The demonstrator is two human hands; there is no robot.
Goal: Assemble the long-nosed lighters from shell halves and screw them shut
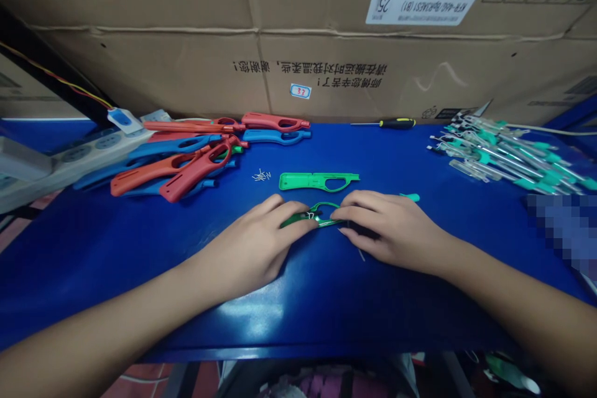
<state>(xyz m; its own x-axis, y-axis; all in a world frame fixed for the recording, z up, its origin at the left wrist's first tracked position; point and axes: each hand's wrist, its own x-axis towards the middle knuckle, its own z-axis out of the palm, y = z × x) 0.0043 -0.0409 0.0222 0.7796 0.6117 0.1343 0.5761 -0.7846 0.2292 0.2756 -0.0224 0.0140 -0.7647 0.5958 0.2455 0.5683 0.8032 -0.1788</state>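
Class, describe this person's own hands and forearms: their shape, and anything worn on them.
The left hand and right hand have slender fingers and show no gloves or rings. The slim left forearm and right forearm show no sleeves, watch, bracelet or markings.

The only view looks from the head of the person, forward and down upon the blue table (298,317), whose front edge lies at 6 o'clock. The camera is at moderate nearness: the left forearm (135,308) enters from 8 o'clock, the right forearm (508,289) from 4 o'clock. Toward 12 o'clock, the view reaches the cardboard (186,74) behind the table.
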